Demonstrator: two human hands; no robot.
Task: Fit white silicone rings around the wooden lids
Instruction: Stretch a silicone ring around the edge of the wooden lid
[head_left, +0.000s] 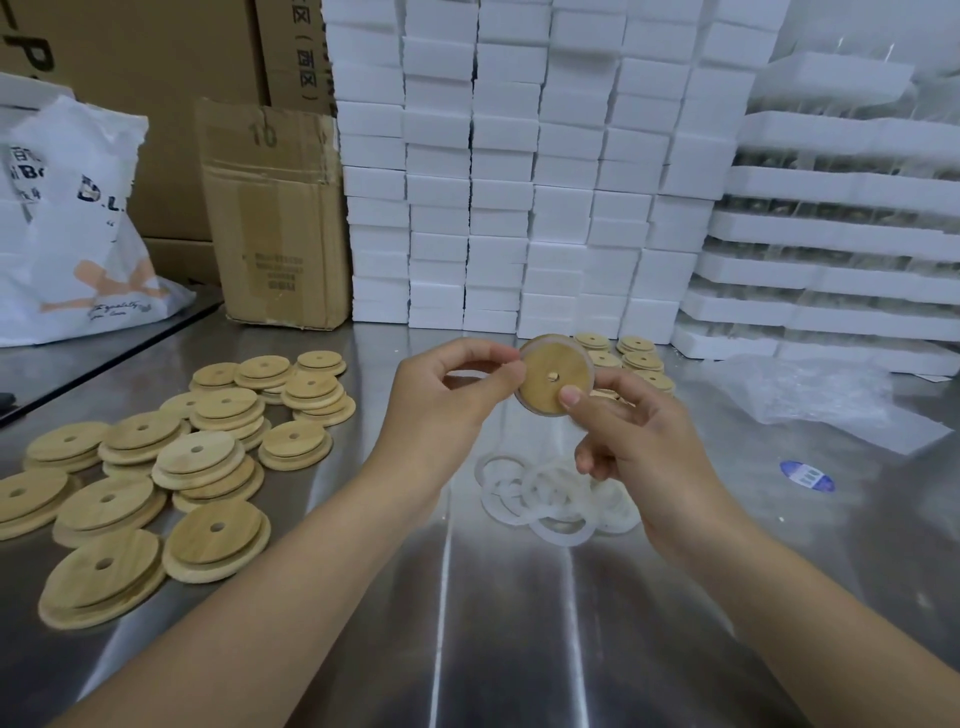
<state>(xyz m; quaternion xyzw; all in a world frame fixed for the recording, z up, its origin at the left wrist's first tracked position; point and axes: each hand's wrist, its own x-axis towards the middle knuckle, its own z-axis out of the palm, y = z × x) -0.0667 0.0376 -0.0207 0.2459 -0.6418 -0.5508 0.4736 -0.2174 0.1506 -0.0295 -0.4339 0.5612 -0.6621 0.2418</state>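
I hold one round wooden lid (545, 370) with a small centre hole up over the middle of the steel table. A thin white silicone ring (525, 349) runs around its rim. My left hand (452, 400) pinches the lid's left edge between thumb and fingers. My right hand (623, 431) grips the lid from the lower right, thumb on its face. A loose heap of white silicone rings (556, 499) lies on the table beneath my hands. Several bare wooden lids (171, 467) are spread on the left, and another small pile of lids (631, 353) sits behind my right hand.
Stacks of white foam boxes (519, 182) wall off the back, with foam trays (831, 270) at the right. A cardboard box (275, 218) and a white plastic bag (78, 223) stand at the back left. Clear plastic wrap (815, 395) and a blue sticker (808, 475) lie at the right.
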